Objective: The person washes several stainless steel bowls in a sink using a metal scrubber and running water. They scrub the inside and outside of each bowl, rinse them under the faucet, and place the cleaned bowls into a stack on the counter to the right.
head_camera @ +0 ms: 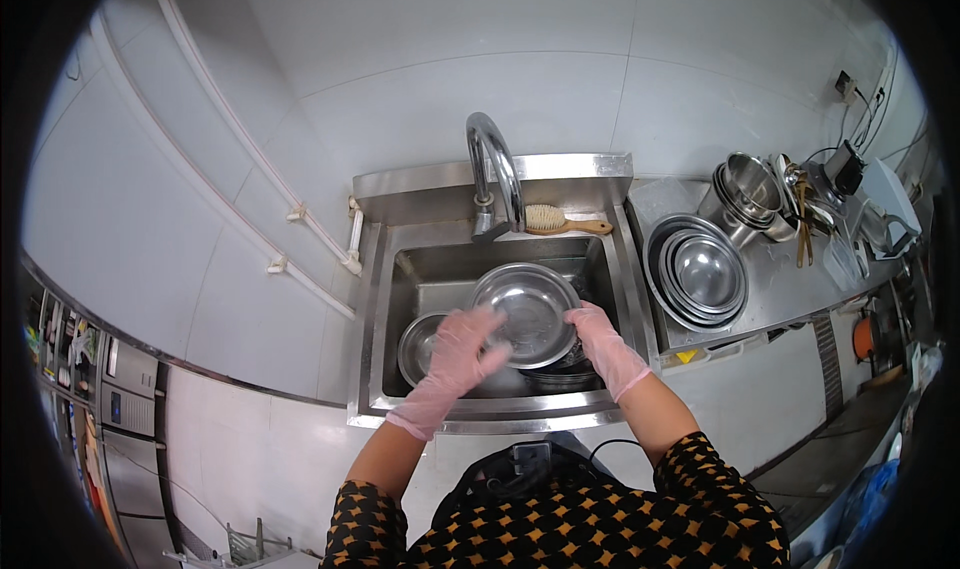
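A round stainless steel bowl is tilted above the sink basin. My right hand, in a thin pink glove, grips its right rim. At the bowl's left edge is my left hand, gloved the same way and blurred, fingers apart; whether it touches the rim is hard to tell. Behind that hand a second steel bowl sits at the basin's left side, partly covered. More metal ware lies low in the basin under the held bowl, mostly hidden.
A chrome faucet arches over the sink's back. On the back ledge lies a wooden-handled scrub brush. The steel counter at right carries nested steel bowls, stacked metal pots and several utensils. White pipes run along the left wall.
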### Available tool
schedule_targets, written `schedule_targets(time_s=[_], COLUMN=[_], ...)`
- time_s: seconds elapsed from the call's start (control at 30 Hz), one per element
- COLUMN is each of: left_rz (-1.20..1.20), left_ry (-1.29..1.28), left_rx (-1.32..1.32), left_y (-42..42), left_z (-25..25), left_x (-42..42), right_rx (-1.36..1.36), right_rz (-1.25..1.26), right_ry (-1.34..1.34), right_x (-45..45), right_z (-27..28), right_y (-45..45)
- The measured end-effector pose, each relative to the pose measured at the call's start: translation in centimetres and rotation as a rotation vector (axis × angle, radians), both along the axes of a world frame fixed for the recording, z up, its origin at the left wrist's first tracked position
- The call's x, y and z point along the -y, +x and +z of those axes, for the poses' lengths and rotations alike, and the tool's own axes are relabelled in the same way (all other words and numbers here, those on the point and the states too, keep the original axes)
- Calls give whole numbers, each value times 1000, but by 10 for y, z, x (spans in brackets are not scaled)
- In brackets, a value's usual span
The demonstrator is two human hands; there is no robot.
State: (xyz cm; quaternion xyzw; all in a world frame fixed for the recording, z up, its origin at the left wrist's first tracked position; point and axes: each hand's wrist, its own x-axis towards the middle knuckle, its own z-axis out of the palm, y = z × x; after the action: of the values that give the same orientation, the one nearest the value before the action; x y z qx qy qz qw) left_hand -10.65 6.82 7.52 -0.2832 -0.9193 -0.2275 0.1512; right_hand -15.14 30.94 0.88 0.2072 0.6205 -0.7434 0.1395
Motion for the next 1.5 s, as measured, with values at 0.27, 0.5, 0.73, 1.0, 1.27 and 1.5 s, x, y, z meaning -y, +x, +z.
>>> schedule_targets(time_s=[0.27, 0.5, 0.73, 1.0, 1.27, 1.5], left_rz=[282, 288, 425, 395, 426, 392], left_ry=[1207, 1366, 411, 284, 1124, 1652], left_rx=[842, 944, 443, 800, 1085, 1611], left_y=[-119, -166, -190, -149, -62, 28], left_z=[1, -5, -25, 20, -60, -64], left_x=[-45, -60, -45, -30, -3, -29], right_rx=[76, 96, 108, 62, 87, 79], right_rz=[-46, -131, -66, -72, -154, -103], right_ry=[-55, -52, -135, -136, -92, -88], right_x=[-21, -20, -24, -18, -19, 1], right_z=[-28, -23, -36, -31, -30, -9], right_y=[5, 16, 15, 14, 9, 14])
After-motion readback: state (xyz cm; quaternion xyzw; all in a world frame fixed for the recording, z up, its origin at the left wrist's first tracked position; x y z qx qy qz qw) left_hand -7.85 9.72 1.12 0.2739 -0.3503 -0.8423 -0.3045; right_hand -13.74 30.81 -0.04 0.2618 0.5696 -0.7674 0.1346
